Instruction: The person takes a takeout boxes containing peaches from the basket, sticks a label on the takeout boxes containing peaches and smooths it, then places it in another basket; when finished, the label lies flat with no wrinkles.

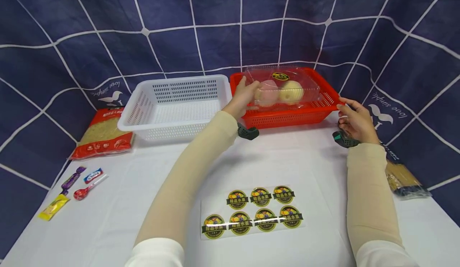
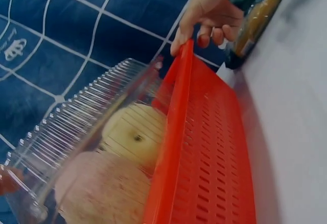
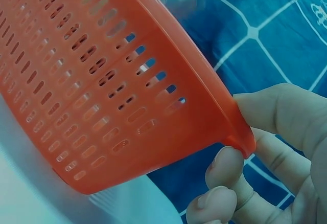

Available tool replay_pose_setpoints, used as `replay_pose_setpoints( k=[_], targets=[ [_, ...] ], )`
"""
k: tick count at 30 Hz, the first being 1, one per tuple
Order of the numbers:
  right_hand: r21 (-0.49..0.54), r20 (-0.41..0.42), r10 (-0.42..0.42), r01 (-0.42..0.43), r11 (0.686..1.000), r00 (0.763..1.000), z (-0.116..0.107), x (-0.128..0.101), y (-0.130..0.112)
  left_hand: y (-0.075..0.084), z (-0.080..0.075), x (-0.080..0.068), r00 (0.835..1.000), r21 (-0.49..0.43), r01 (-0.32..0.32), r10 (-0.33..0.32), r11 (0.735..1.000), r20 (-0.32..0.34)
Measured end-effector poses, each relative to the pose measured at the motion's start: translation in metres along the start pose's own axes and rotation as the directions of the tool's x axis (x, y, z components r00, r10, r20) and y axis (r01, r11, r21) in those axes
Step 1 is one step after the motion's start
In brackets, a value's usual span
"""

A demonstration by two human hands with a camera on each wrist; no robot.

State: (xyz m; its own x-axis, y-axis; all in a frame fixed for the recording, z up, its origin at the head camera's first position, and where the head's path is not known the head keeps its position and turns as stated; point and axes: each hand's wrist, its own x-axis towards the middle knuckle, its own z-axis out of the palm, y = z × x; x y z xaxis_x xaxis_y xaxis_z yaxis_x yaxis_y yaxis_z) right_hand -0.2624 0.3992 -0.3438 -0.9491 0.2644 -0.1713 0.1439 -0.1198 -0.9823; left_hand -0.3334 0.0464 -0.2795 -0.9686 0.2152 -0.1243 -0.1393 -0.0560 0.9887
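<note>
On the white table [image 1: 143, 179], left hand [image 1: 242, 99] fingers grip the clear fruit box [image 1: 284, 85]; right hand [image 1: 355, 121] fingers pinch the red basket [image 1: 287, 117] corner.

Two plastic baskets stand at the back of the worktop: one white basket [image 1: 175, 108] left of centre in the frame and one red basket [image 1: 287, 117] right of centre. One clear clamshell box [image 1: 282, 86] sits in the red one, with two fruits inside, one pinkish fruit [image 1: 268, 93] and one yellow fruit [image 1: 291, 92]. One sticker sheet [image 1: 253, 213] at lower centre carries seven round labels, three in the upper row and four in the lower. At the left edge lie one red bag of grain [image 1: 103, 134] and four small sweets [image 1: 73, 189], one of them a red lollipop. One packet [image 1: 406, 181] lies at the right edge. Two hands are in view.
</note>
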Motion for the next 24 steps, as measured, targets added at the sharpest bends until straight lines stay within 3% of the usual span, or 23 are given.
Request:
replay_pose_setpoints(
  k=[8, 11, 18, 24],
  targets=[
    [-0.013, -0.018, -0.007, 0.006, 1.000, 1.000, 0.002, -0.003, 0.002, -0.010, 0.025, 0.017, 0.996, 0.097, 0.073, -0.067, 0.993, -0.063],
    [-0.025, -0.018, 0.003, -0.003, 1.000, 1.000, 0.003, -0.003, 0.001, -0.015, 0.032, 0.024, 0.994, 0.132, 0.076, -0.064, 0.988, -0.091],
    [-0.030, -0.015, 0.008, -0.008, 1.000, 1.000, 0.002, 0.000, 0.000, -0.022, 0.035, 0.030, 0.987, 0.156, 0.062, -0.037, 0.986, -0.155],
    [-0.032, -0.029, 0.001, -0.002, 0.999, 1.000, 0.002, 0.000, 0.002, -0.023, 0.031, 0.031, 0.988, 0.213, 0.113, -0.088, 0.970, -0.125]
  ],
)
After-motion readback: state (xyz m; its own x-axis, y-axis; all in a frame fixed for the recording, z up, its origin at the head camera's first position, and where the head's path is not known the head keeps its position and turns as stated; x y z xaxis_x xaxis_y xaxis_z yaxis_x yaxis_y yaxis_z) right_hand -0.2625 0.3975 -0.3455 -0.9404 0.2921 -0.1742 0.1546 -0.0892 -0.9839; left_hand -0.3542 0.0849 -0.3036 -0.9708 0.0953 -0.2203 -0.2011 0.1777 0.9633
